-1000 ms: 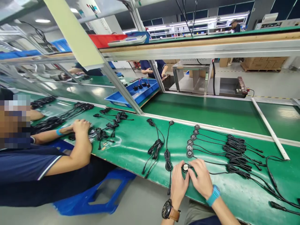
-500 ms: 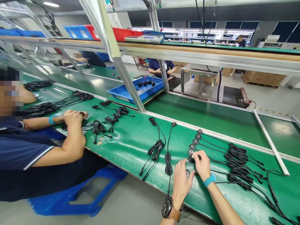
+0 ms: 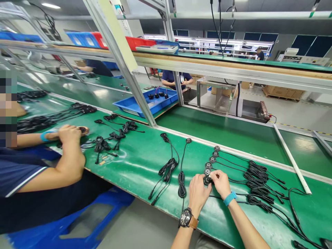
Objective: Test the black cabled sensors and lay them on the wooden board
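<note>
A row of black round discs (image 3: 212,159) with thin cables runs along the green bench (image 3: 145,166). At the near end of the row, my left hand (image 3: 198,192) has its fingers and thumb closed about a black disc (image 3: 207,180). My right hand (image 3: 220,183) pinches the same spot from the other side, and its fingertips hide part of the disc. Cables lead right from the discs to coiled cable bundles (image 3: 256,176). Left of my hands lie another disc (image 3: 188,140) with its coiled cable (image 3: 182,185) and a pair of coiled cables (image 3: 168,167).
A co-worker's hand (image 3: 69,135) holds a dark part at the left, beside more cable bundles (image 3: 101,144). A blue tray (image 3: 153,103) with black parts sits behind a metal post (image 3: 129,79). A white rod (image 3: 292,157) lies across the back right.
My left hand has moved up to my right hand, bringing the two together at the row's near end. The disc under my left hand is now against the row. The view has shifted slightly.
</note>
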Available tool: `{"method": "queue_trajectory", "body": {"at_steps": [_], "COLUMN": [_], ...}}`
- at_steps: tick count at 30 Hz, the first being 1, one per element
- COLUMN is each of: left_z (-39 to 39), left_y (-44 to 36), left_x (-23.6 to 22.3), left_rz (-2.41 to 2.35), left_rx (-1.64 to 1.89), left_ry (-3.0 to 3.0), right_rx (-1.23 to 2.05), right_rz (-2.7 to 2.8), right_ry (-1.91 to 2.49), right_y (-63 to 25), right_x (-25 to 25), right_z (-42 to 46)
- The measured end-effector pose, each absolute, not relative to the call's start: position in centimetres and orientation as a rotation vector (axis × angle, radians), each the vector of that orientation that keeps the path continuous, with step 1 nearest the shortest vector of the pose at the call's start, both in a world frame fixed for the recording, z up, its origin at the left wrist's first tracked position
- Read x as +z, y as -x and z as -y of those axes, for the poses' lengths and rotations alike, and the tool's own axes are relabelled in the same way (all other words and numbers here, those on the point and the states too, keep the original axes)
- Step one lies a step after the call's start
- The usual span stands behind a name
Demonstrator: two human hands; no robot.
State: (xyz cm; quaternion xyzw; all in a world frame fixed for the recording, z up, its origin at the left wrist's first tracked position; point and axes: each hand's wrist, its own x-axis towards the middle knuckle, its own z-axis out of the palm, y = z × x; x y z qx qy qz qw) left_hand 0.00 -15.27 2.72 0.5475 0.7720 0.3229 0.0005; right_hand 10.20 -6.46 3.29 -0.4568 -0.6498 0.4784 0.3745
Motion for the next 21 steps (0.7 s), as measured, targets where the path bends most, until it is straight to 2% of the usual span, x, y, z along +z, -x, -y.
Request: {"method": "queue_trajectory", "body": {"at_steps": [8, 15, 21], "left_z": [15.7, 16.0, 15.9], "left_y": [0.2, -0.1, 0.6], "left_x": [5.1, 5.8, 4.4], "left_rz": [-2.472, -2.416, -2.440], "left_rx": [0.710, 0.463, 0.425], "left_ry": [-1.711, -1.615, -1.712], "right_rx": [1.019, 0.428, 0.437], "right_rz": [1.870, 2.361, 2.138], "right_ry": [1.017, 0.698, 0.905], "right_y": [-10.6, -10.9, -17.9], "right_x": [4.8, 3.9, 5.8], "right_z": [8.2, 9.8, 11.2]}}
